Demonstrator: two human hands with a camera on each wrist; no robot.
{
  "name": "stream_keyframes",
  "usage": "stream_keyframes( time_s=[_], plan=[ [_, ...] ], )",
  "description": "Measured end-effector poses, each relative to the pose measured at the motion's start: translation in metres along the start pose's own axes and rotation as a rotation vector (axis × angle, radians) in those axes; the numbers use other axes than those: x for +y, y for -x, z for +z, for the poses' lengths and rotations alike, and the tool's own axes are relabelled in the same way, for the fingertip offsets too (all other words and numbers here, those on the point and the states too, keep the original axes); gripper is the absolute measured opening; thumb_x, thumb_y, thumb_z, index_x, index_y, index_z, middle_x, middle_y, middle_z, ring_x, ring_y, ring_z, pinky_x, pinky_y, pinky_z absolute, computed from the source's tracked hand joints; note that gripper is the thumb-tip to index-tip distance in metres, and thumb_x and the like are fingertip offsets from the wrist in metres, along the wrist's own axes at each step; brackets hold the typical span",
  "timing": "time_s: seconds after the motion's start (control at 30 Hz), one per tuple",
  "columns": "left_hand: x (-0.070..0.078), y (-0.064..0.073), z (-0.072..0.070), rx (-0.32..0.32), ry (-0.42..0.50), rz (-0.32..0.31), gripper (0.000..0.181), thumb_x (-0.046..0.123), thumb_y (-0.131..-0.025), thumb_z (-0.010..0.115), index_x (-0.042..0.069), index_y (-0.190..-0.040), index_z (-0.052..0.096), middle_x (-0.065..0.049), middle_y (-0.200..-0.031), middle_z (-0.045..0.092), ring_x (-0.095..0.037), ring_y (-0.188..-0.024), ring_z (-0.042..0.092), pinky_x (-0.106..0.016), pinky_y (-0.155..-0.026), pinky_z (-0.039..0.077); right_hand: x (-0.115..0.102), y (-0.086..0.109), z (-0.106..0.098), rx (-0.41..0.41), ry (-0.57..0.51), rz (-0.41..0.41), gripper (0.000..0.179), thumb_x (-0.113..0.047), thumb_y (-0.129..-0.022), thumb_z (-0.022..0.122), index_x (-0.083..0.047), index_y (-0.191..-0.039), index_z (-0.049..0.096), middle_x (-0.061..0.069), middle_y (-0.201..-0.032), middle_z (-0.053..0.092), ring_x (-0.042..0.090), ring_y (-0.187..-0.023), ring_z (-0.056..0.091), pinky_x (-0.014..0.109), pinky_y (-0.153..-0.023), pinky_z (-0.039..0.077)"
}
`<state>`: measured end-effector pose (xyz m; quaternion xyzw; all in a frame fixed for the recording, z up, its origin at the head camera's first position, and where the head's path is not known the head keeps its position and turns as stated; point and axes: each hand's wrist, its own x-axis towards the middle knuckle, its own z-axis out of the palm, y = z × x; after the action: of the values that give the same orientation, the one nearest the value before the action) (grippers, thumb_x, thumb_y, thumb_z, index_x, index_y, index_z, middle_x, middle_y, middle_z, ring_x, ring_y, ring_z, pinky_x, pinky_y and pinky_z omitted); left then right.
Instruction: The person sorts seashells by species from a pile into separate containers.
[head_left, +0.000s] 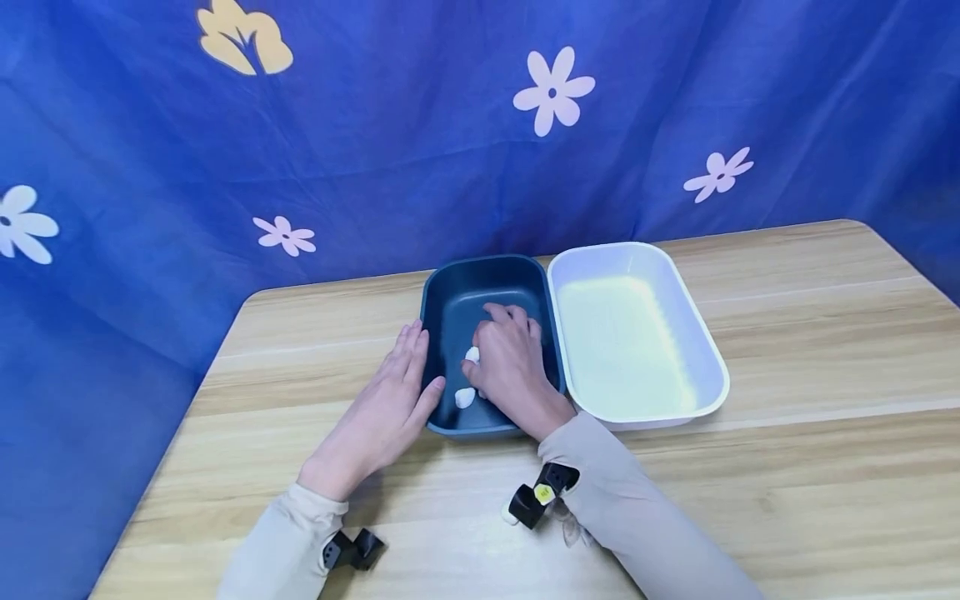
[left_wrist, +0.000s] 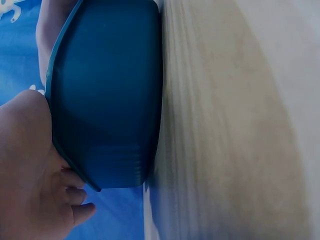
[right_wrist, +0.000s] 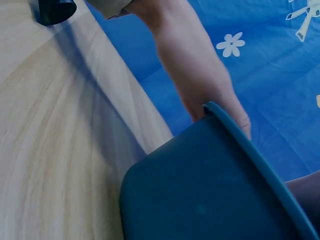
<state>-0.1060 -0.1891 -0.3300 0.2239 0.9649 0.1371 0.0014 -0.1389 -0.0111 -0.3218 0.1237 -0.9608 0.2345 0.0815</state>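
A dark blue bin (head_left: 468,430) stands on the table with small white shell-like pieces (head_left: 465,397) in it. My left hand (head_left: 382,408) rests along its left rim, fingers straight and the thumb at the rim. The left wrist view shows that hand (left_wrist: 30,165) beside the bin's wall (left_wrist: 105,90). Inside the bin, my right hand (head_left: 513,358) pinches a white piece (head_left: 472,355) between thumb and forefinger; its other fingers bend above the floor. From the right wrist, the bin's outer wall (right_wrist: 200,190) hides most of the right hand.
A white bin (head_left: 622,350) stands against the blue bin's right side. Under both lies the wood-grain table (head_left: 810,375). A blue cloth (head_left: 420,142) with flower prints hangs behind. Black wrist cameras (head_left: 540,496) sit on both sleeves.
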Motion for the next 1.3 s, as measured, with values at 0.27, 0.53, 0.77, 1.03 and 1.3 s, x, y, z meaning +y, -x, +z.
stream_keyframes(
  time_s=[0.27, 0.53, 0.77, 1.03, 1.3],
  plan=[
    [0.002, 0.002, -0.001, -0.007, -0.015, -0.003, 0.067, 0.042, -0.106, 0.022, -0.004, -0.152, 0.012, -0.016, -0.161, 0.003, -0.027, -0.148, -0.001, -0.048, -0.118, 0.014, -0.004, -0.006, 0.007, -0.012, 0.049, -0.03, 0.023, -0.03, -0.078, 0.08, -0.008, -0.081, 0.074, 0.011, -0.135, 0.055, 0.035, -0.126, 0.044, 0.054, -0.105, 0.035],
    [0.002, 0.003, 0.003, 0.009, -0.018, 0.008, 0.064, 0.038, -0.106, 0.024, -0.006, -0.151, 0.014, -0.018, -0.16, 0.006, -0.031, -0.147, 0.003, -0.049, -0.117, 0.016, 0.002, 0.006, -0.013, 0.055, -0.042, -0.061, 0.022, -0.024, -0.079, 0.079, -0.008, -0.093, 0.075, 0.008, -0.132, 0.058, 0.032, -0.124, 0.047, 0.048, -0.101, 0.041],
    [0.002, 0.002, 0.001, 0.013, -0.016, 0.008, 0.065, 0.039, -0.106, 0.023, -0.007, -0.151, 0.014, -0.019, -0.16, 0.004, -0.031, -0.147, 0.002, -0.051, -0.117, 0.016, 0.01, 0.031, -0.04, 0.16, -0.13, -0.179, 0.014, -0.015, -0.079, 0.078, -0.006, -0.089, 0.075, 0.009, -0.123, 0.063, 0.03, -0.116, 0.054, 0.04, -0.097, 0.047],
    [0.0, -0.001, 0.002, 0.047, -0.027, 0.038, 0.064, 0.038, -0.106, 0.023, -0.007, -0.151, 0.017, -0.02, -0.16, 0.008, -0.033, -0.147, 0.005, -0.05, -0.117, 0.017, 0.019, 0.068, -0.044, 0.156, -0.184, -0.331, 0.007, -0.01, -0.078, 0.075, -0.008, -0.085, 0.073, 0.006, -0.114, 0.066, 0.023, -0.109, 0.056, 0.035, -0.086, 0.053],
    [0.0, 0.002, 0.001, 0.027, -0.037, 0.02, 0.064, 0.038, -0.106, 0.023, -0.007, -0.151, 0.014, -0.02, -0.16, 0.006, -0.032, -0.147, 0.004, -0.049, -0.117, 0.016, 0.024, 0.108, -0.038, 0.093, -0.218, -0.462, 0.013, -0.01, -0.075, 0.078, -0.011, -0.085, 0.07, -0.004, -0.097, 0.065, 0.012, -0.092, 0.06, 0.026, -0.08, 0.053]
  ],
)
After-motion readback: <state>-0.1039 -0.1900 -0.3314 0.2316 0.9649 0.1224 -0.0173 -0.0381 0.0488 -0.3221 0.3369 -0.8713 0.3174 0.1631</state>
